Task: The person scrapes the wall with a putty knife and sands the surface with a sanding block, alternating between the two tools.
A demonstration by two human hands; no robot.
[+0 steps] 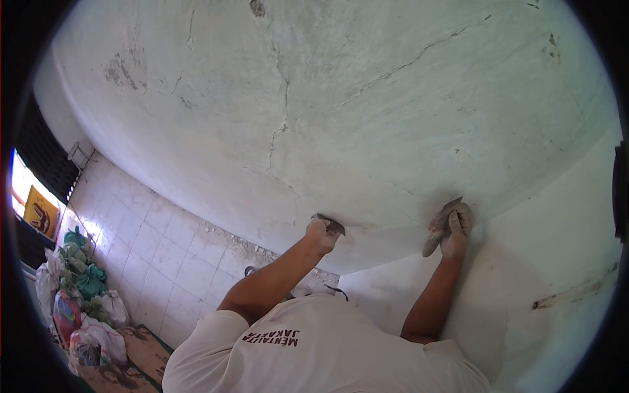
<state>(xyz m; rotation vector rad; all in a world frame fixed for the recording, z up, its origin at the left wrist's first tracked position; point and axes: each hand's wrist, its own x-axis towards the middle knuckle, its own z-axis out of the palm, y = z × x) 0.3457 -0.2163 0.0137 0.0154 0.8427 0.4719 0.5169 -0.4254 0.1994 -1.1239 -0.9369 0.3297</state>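
Note:
My left hand (319, 237) is closed around a scraper (331, 224). Its dark flat blade lies close to the pale plastered wall (216, 150); whether it touches cannot be told. Farther right, my right hand (458, 229) is wrapped round a putty knife (431, 245) with greyish smears on it, held near the wall's lower right part. Its thin dark edge points up and right, and the fingers hide some of it. Pale dust or filler coats the fingers of both hands. Long cracks (285, 98) run across the wall above them.
Rubble (239, 245) lies along the wall's foot on the white tiled floor (173, 262). Several filled plastic bags (92, 281) and brown cardboard (145, 354) are at lower left. A adjoining white wall (524, 281) with a brown streak stands at right. A yellow sign (40, 213) is at far left.

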